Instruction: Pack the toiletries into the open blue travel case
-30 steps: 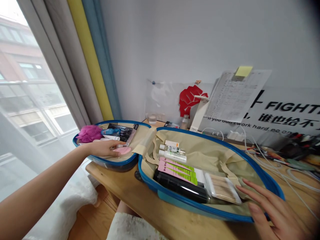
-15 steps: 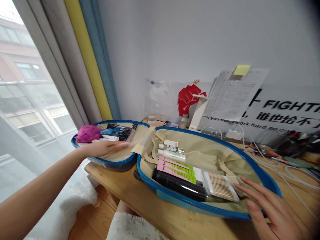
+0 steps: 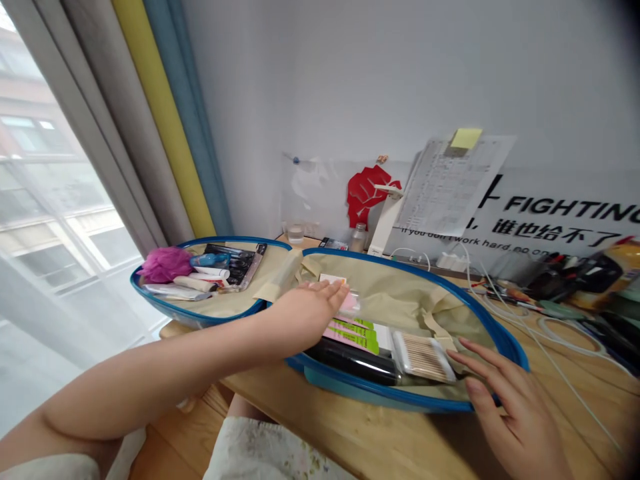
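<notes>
A blue-rimmed case (image 3: 380,395) with beige lining lies open in two halves on a wooden desk (image 3: 380,443). My left hand (image 3: 307,312) reaches over the right half, fingers stretched forward, with a flat pink item (image 3: 351,303) under its fingertips. Just below the hand lie pink-and-green tubes (image 3: 359,335), a black bottle (image 3: 350,360) and a clear box of cotton swabs (image 3: 423,357). My right hand (image 3: 505,410) rests with spread fingers on the case's near right rim, holding nothing. The left half (image 3: 200,319) holds a magenta bath puff (image 3: 161,264) and several small tubes.
White cables (image 3: 550,333) and clutter cover the desk's right side. Papers, a red fist cutout (image 3: 367,190) and a lettered banner stand against the wall behind the case. Curtains (image 3: 150,120) and a window are on the left.
My left hand left the case's left half and moved right over the right half; the pink item is gone from the left half and shows under its fingertips. The right hand stayed.
</notes>
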`<state>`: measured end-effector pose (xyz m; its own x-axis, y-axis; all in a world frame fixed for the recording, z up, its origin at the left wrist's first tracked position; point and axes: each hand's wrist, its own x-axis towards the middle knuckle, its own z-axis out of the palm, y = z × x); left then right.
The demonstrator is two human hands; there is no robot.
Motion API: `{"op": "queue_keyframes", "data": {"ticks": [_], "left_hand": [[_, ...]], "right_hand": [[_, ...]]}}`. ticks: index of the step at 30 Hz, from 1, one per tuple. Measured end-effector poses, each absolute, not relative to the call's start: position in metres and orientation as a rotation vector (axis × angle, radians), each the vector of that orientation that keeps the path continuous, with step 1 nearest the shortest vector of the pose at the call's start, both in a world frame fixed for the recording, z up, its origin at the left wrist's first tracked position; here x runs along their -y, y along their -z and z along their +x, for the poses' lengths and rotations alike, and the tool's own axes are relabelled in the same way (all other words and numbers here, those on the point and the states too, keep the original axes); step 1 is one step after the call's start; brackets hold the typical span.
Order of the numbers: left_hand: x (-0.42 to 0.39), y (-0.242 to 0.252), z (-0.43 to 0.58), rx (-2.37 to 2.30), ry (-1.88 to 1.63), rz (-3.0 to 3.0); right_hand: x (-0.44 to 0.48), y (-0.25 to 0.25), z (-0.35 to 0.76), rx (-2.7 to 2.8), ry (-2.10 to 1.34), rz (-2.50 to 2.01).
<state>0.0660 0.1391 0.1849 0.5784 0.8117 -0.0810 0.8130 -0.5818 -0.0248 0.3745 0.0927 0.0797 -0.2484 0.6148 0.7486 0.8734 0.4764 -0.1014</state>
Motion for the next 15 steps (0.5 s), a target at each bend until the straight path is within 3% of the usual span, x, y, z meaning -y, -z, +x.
{"op": "queue_keyframes", "data": {"ticks": [4, 15], "left_hand": [[-0.141, -0.168, 0.082, -1.429, 0.334, 2.661], [-0.17, -0.178, 0.058, -1.134, 0.246, 2.599]], "right_hand": [[-0.09, -0.081, 0.374, 1.942, 0.361, -1.292], [-0.089, -0.082, 0.372, 1.93, 0.342, -1.278]]}}
